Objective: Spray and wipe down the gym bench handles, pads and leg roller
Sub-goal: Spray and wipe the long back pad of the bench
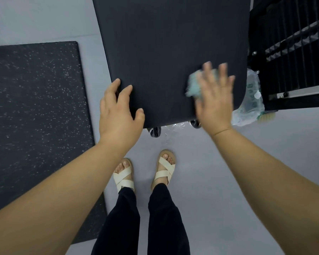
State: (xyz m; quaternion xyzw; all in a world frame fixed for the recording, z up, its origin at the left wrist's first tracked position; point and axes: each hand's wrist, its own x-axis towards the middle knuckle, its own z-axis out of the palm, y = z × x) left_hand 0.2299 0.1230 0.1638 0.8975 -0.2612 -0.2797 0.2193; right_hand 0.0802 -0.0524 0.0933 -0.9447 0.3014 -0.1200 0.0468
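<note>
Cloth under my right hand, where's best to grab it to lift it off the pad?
Probably the bunched part of the cloth sticking out left of the right hand, pinched from above: it lies pressed on the flat pad, so nothing gets under it sideways.

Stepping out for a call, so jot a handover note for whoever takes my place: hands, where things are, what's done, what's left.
Left hand: open, resting on the near left corner of the bench pad.
Right hand: fingers straight, pressing the light green cloth flat on the pad's near right area; motion-blurred.
Spray bottle: not in view. A clear plastic bag lies on the floor right of the pad.
Done: this pad is mid-wipe; how much is covered cannot be told.
Left: finish the pad, then handles and leg roller, neither in view.
</note>
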